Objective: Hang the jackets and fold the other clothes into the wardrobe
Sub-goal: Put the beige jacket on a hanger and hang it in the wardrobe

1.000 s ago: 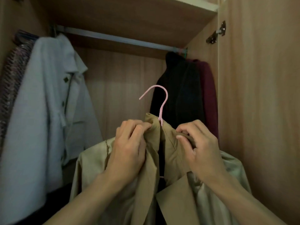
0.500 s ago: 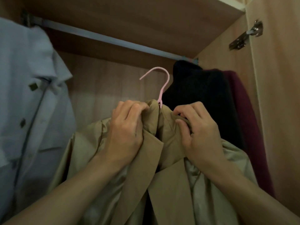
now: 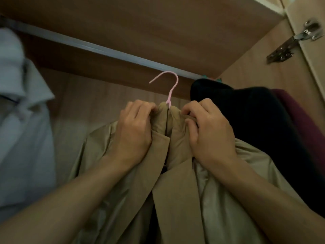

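Note:
A beige jacket hangs on a pink hanger whose hook sticks up from the collar. My left hand grips the collar on the left of the hook. My right hand grips the collar on the right. The hook's top sits just under the grey metal rail and looks close to it; I cannot tell if they touch. The hanger's shoulders are hidden inside the jacket.
A pale blue-grey jacket hangs at the left. A black garment and a dark red one hang at the right, next to the wardrobe's side wall. A door hinge is at the upper right. A shelf board runs above the rail.
Both hands have lifted the beige jacket and its hanger upward, and the hook has come close under the rail. The view has tilted up and moved nearer.

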A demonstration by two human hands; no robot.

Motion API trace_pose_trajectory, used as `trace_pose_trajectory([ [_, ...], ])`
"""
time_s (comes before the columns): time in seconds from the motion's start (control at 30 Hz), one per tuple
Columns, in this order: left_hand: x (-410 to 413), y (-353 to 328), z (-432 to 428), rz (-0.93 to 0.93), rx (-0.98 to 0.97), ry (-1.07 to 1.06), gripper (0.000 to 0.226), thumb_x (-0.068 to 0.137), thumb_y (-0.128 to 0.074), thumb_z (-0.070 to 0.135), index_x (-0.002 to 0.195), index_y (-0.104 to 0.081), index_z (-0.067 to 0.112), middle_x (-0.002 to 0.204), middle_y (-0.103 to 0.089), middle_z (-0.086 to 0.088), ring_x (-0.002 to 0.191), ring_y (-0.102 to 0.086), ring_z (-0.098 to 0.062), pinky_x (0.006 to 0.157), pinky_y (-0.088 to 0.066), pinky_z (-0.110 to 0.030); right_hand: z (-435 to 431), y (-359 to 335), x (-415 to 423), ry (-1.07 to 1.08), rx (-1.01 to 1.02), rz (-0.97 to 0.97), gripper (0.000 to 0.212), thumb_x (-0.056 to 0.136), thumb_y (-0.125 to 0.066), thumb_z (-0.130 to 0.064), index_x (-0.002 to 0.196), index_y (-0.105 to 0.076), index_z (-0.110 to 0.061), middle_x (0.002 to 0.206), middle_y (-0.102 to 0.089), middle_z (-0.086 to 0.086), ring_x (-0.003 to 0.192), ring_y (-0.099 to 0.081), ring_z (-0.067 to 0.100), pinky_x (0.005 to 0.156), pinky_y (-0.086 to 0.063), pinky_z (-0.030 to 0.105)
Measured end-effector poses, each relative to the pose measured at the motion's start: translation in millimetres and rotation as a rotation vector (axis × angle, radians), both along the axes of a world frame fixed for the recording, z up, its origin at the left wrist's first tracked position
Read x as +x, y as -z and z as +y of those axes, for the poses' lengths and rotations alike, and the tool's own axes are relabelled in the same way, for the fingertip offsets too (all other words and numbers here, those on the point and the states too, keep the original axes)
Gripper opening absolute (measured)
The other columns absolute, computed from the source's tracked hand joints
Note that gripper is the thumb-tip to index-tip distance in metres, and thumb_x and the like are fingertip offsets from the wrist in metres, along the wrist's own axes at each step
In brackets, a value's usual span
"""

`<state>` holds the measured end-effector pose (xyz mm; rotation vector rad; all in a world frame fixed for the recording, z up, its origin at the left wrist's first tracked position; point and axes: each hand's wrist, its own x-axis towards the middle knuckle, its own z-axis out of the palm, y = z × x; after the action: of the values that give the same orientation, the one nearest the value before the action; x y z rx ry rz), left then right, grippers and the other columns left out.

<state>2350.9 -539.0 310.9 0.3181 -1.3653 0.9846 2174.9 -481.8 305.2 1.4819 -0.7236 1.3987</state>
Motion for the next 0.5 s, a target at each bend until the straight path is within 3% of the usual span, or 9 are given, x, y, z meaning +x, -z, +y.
trace_pose_trajectory([
  [0.23,-17.0,-53.7,-57.7,0.006,0.009,0.061,0.037,0.097,-0.034,0.027,0.1,-0.064,0.005,0.094,-0.061,-0.012,0.083,-0.054,-0.026,0.069,-0.049,-0.048,-46.1,-50.9,-6.0,0.126,-0.035,-0.008,0.013,0.091,-0.047,-0.019,0.095,-0.059,-0.016,0.092,-0.048,0.004,0.082,-0.047,0.022,0.06,-0.045,0.039],
  [0.5,-47.1,-131.7,-84.8,0.028,0.036,0.146,0.035,0.09,-0.029,0.031,0.098,-0.057,0.011,0.095,-0.056,-0.007,0.086,-0.049,-0.024,0.07,-0.045,-0.046,-78.5,-130.0,-25.8,0.31,-0.165,-0.005,0.01,0.091,-0.054,-0.023,0.096,-0.058,-0.016,0.092,-0.049,0.007,0.082,-0.046,0.024,0.056,-0.038,0.035],
])
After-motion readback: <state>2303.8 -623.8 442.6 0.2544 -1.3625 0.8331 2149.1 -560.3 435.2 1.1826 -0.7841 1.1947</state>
